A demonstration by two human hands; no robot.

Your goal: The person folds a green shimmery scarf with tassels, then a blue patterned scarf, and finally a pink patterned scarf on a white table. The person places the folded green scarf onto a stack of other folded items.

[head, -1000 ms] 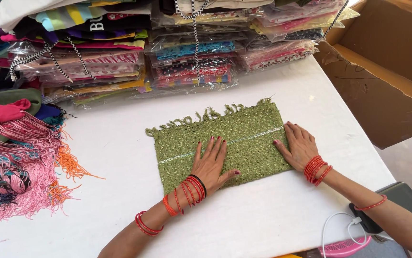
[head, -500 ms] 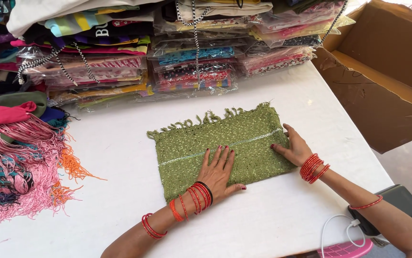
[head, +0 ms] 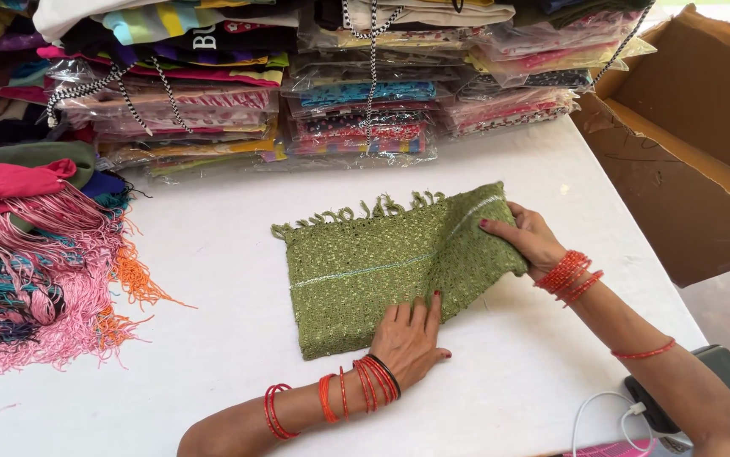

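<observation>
A green knitted scarf with a fringed far edge lies folded on the white table. My left hand presses flat on its near edge, fingers spread, with red bangles on the wrist. My right hand grips the scarf's right end and lifts it off the table, curling it over toward the left. Red bangles ring that wrist too.
Stacks of bagged, folded fabrics line the table's far side. A heap of fringed pink, orange and green scarves lies at the left. An open cardboard box stands at the right. A phone with a white cable sits at the near right corner.
My right hand went from lying flat on the scarf's right side to gripping that end and raising it. My left hand slid toward the scarf's near edge.
</observation>
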